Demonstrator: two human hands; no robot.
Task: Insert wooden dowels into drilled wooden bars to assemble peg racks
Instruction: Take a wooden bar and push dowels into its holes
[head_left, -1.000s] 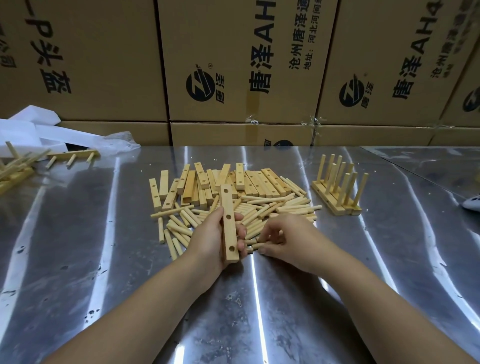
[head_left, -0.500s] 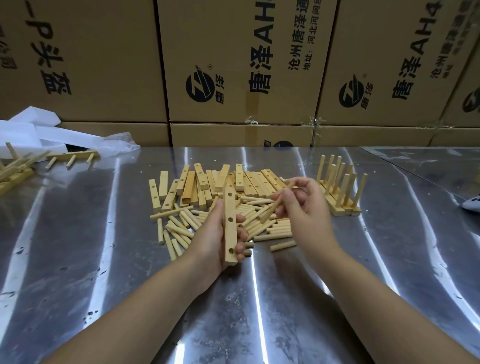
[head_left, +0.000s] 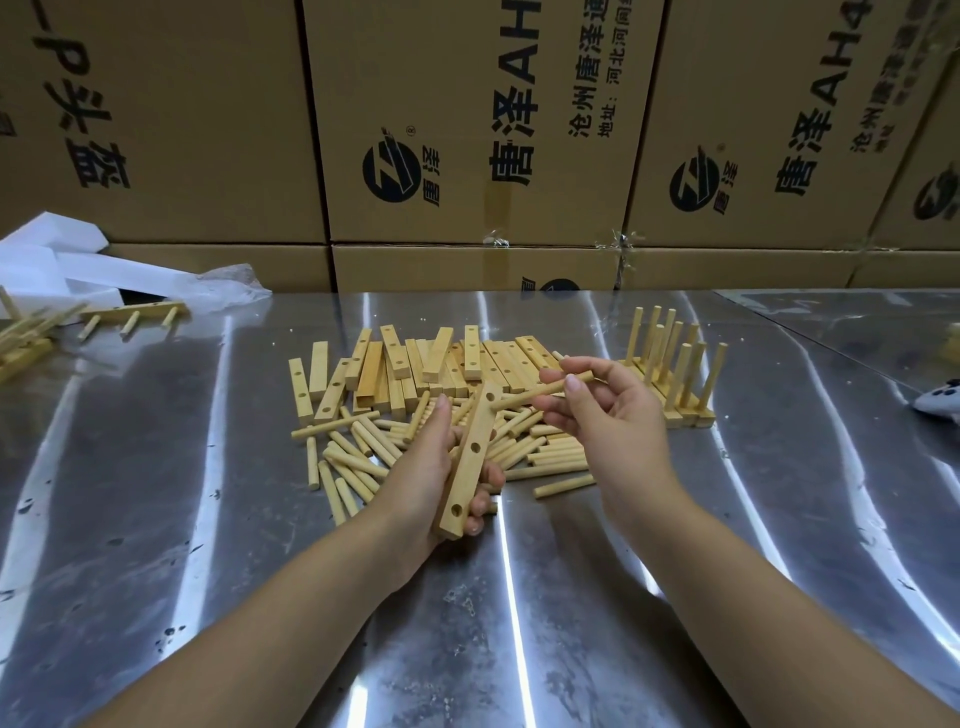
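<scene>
Dowel (head_left: 545, 391) and bar (head_left: 470, 457) meet above the middle of the steel table (head_left: 156, 493) in the head view. The left hand (head_left: 423, 467) grips the bar, fingers curled round its lower half and thumb laid along its left side. The bar is tilted, with its far end leaning right and its 3 holes facing up. The right hand (head_left: 618, 421) pinches the dowel between thumb and fingertips, the other fingers loosely bent. The dowel's free end sits at the bar's top hole; I cannot tell whether it has entered.

Behind the hands lies a heap of loose dowels (head_left: 358, 457), and just beyond it a pile of drilled bars (head_left: 415, 364). To the right of the piles, finished racks (head_left: 670, 374) stand side by side with their pegs upright. At the far left, another rack (head_left: 135, 314) lies near a white plastic bag (head_left: 78, 270). Printed cardboard boxes (head_left: 208, 130) are stacked along the table's far edge.
</scene>
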